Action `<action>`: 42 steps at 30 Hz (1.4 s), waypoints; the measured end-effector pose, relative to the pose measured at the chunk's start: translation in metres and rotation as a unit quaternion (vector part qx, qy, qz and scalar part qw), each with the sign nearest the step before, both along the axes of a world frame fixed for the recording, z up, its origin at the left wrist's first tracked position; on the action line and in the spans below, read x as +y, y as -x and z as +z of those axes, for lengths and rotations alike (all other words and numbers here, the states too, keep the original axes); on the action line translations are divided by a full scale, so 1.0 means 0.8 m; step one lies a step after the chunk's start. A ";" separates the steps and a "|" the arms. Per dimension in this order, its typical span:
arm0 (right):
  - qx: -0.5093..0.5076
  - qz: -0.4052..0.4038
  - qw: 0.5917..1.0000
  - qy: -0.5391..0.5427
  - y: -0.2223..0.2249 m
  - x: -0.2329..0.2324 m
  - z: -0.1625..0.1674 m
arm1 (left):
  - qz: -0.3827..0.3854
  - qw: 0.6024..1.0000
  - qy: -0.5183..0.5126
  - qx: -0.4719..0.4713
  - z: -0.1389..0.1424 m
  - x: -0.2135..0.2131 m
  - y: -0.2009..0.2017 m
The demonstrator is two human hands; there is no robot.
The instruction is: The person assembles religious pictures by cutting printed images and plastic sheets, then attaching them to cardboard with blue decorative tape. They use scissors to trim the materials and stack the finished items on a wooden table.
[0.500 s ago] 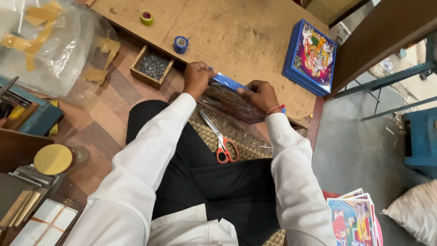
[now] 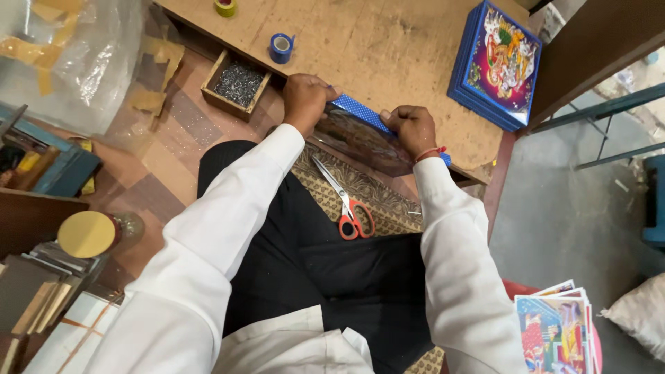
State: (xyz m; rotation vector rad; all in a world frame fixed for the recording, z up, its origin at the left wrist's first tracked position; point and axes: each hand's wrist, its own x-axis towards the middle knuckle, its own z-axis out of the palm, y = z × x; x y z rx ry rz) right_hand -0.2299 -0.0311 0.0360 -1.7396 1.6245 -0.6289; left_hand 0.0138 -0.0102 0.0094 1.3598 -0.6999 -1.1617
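I hold a framed picture with a blue dotted edge, tilted on its side against the front edge of a low wooden board table. My left hand grips its upper left end. My right hand, with a red thread at the wrist, grips the upper right part. Red-handled scissors lie on the patterned mat between my legs, just below the picture.
A stack of blue-framed colourful pictures sits at the table's right. A blue tape roll and a yellow-green roll lie on the table. A small wooden box of nails stands left. Loose prints lie bottom right. A yellow-lidded jar stands left.
Both hands and the picture stay much the same at the table's edge; the view has only shifted slightly.
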 end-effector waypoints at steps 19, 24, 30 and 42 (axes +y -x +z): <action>0.179 0.060 0.963 0.190 -0.001 0.021 0.034 | 0.040 0.994 0.078 -0.063 -0.011 -0.017 0.035; 0.285 0.098 0.883 0.360 -0.059 0.054 0.018 | 0.025 0.997 0.069 -0.037 -0.010 -0.020 0.031; 0.287 0.148 0.844 0.429 -0.092 0.073 -0.029 | -0.023 0.991 0.127 0.034 -0.020 -0.039 0.029; 0.269 0.072 0.833 0.479 0.032 0.110 0.002 | 0.025 0.998 -0.060 0.015 0.017 -0.018 0.021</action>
